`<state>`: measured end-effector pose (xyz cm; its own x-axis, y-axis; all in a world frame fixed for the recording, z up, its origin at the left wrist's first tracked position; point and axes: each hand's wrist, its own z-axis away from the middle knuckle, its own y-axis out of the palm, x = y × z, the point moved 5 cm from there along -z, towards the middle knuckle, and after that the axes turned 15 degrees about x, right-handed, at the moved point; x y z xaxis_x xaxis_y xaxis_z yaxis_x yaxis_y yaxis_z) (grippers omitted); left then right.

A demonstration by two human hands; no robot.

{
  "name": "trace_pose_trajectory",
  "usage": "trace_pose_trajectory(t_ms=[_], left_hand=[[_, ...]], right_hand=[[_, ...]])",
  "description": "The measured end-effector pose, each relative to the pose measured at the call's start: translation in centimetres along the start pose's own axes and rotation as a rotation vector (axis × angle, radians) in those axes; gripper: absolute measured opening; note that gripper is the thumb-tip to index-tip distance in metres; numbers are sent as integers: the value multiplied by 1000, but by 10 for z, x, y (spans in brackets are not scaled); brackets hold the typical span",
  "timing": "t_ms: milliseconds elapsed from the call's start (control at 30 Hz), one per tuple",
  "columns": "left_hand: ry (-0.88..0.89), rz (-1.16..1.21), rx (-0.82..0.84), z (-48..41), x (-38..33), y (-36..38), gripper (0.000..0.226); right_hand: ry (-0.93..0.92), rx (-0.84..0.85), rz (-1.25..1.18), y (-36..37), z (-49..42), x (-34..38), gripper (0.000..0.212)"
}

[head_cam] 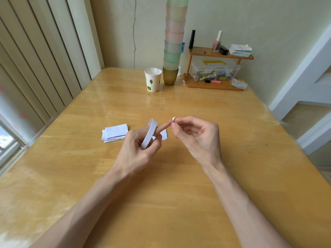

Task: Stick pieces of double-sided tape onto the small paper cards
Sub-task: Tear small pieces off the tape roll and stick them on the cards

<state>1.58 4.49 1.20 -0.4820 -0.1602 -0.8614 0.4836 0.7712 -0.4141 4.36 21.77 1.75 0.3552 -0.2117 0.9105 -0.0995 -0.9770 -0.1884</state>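
Cards (115, 133) lie stacked left of centre on the table (179, 203). Just right of them, my left hand (138, 149) grips the tape roll (149, 133), forefinger stretched out. At centre, my right hand (197, 138) pinches a small tape piece (173, 119) between thumb and fingertip.

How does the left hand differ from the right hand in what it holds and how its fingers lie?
The left hand grips the whole tape roll; the right hand pinches only a small piece of tape. The left hand stretches one finger straight toward the right hand, whose fingers are all curled. Both are raised above the table, fingertips almost meeting.
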Motion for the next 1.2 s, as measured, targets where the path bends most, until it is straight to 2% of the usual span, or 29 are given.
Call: trace_pose_trajectory(t_ms=[367, 534, 667, 868, 1001, 1201], left_hand=[[-19, 3, 5, 0, 3, 0, 42], [-5, 34, 34, -1, -1, 1, 52], [-19, 28, 28, 0, 4, 2, 43], [-9, 33, 15, 0, 3, 1, 40], [-42, 39, 5, 1, 9, 1, 25], [-1, 35, 12, 1, 2, 1, 43]], right_hand=[[5, 0, 2, 0, -1, -1, 7], [-6, -4, 5, 0, 0, -1, 6], [-14, -7, 4, -1, 0, -1, 11], [-7, 1, -5, 0, -1, -1, 6], [-3, -2, -12, 0, 0, 0, 6], [-2, 6, -15, 0, -1, 0, 7]])
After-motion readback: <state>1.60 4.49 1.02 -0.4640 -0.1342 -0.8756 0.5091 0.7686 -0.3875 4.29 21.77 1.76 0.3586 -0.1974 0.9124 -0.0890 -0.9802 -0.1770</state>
